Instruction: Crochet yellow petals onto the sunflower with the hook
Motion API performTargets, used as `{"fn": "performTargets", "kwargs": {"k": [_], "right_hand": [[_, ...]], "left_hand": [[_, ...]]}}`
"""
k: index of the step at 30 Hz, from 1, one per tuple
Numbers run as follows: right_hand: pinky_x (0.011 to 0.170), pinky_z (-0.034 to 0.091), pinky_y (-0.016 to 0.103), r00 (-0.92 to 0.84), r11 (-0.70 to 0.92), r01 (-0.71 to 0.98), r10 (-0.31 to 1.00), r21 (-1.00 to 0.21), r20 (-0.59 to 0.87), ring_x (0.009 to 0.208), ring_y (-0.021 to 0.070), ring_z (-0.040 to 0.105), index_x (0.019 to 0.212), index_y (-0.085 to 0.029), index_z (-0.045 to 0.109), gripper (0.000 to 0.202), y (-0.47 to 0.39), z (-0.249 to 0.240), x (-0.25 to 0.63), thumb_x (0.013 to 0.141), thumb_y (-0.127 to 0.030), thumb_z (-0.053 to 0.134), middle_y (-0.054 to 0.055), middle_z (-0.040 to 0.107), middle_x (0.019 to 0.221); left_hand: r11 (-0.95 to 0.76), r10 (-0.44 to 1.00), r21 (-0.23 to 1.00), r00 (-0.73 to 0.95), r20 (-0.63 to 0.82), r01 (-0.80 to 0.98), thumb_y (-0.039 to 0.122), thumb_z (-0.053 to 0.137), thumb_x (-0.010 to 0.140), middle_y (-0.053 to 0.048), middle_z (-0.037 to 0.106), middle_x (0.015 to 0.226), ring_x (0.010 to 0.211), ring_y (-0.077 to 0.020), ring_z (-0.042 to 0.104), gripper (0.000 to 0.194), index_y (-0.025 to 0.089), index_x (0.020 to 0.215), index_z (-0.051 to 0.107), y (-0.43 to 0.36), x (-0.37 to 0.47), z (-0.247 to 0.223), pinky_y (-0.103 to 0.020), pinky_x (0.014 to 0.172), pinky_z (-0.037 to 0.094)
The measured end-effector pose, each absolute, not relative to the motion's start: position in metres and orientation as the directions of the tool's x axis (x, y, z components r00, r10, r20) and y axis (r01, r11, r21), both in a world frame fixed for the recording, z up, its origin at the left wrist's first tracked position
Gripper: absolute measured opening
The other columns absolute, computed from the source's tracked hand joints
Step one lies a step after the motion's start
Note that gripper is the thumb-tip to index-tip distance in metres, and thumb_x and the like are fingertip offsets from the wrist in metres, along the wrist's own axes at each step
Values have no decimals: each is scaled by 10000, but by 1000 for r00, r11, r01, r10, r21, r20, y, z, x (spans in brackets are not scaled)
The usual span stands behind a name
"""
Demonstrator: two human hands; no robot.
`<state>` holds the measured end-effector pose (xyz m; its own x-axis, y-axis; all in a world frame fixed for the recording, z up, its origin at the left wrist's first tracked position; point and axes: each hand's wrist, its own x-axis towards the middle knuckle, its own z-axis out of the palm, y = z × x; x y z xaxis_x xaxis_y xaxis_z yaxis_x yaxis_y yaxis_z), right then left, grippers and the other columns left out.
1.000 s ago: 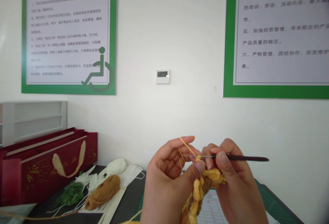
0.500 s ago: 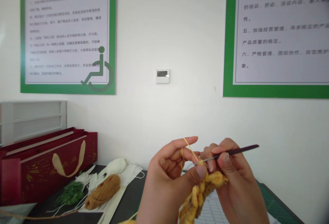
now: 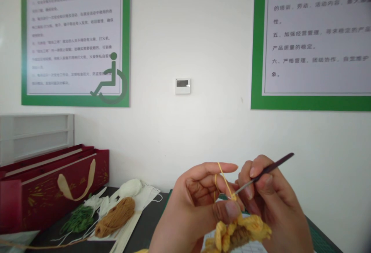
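Observation:
My left hand [image 3: 199,202] pinches the top of a yellow and tan crochet piece [image 3: 246,231] between thumb and fingers. Over its raised index finger runs a thin yellow yarn strand [image 3: 222,173], leading down to the stitch. My right hand [image 3: 272,202] grips a crochet hook [image 3: 271,168] with a dark handle and a metal shaft. The hook's tip is at the yellow stitch by my left thumb, and its handle slants up to the right. The lower part of the crochet piece is cut off by the frame's bottom edge.
On the dark table at left lie a brown yarn skein [image 3: 116,217], green yarn [image 3: 77,219] and white yarn [image 3: 130,187]. Behind them stand dark red gift bags [image 3: 66,187]. A green cutting mat [image 3: 321,235] and gridded paper lie beneath my hands. Green-framed posters [image 3: 189,101] hang on the wall.
Both hands have shifted right with the crochet piece. The hook's handle now tilts more steeply upward, and the crochet piece has swung lower and to the right.

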<state>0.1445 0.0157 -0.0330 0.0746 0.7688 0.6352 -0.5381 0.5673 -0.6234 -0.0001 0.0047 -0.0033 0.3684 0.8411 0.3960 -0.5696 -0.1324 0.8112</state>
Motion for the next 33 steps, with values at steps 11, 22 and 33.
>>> {"fn": "performTargets", "kwargs": {"k": [11, 22, 33], "right_hand": [[373, 253, 197, 82, 559, -564, 770, -607, 633, 400, 45, 334, 841, -245, 584, 207, 12, -31, 146, 962, -412, 599, -57, 451, 638], [580, 452, 235, -25, 393, -615, 856, -683, 516, 651, 124, 500, 763, -220, 591, 289, 21, -27, 133, 887, -457, 701, -9, 549, 734], [683, 548, 295, 142, 607, -425, 777, -671, 613, 783, 182, 647, 902, -253, 664, 220, 30, -40, 132, 900, -473, 679, 38, 684, 905]], "left_hand": [[-26, 805, 818, 473, 358, -575, 121, 885, 639, -38, 694, 715, 648, -101, 626, 178, 153, 792, 802, -1, -1, 1, -198, 644, 511], [-349, 900, 814, 77, 430, -464, 135, 889, 657, 4, 676, 712, 661, -104, 637, 260, 198, 897, 814, 5, 10, -5, -216, 696, 543], [-328, 898, 813, 110, 427, -480, 132, 894, 645, -51, 777, 802, 788, -168, 728, 318, 174, 943, 790, 7, 10, -5, -256, 767, 565]]}}
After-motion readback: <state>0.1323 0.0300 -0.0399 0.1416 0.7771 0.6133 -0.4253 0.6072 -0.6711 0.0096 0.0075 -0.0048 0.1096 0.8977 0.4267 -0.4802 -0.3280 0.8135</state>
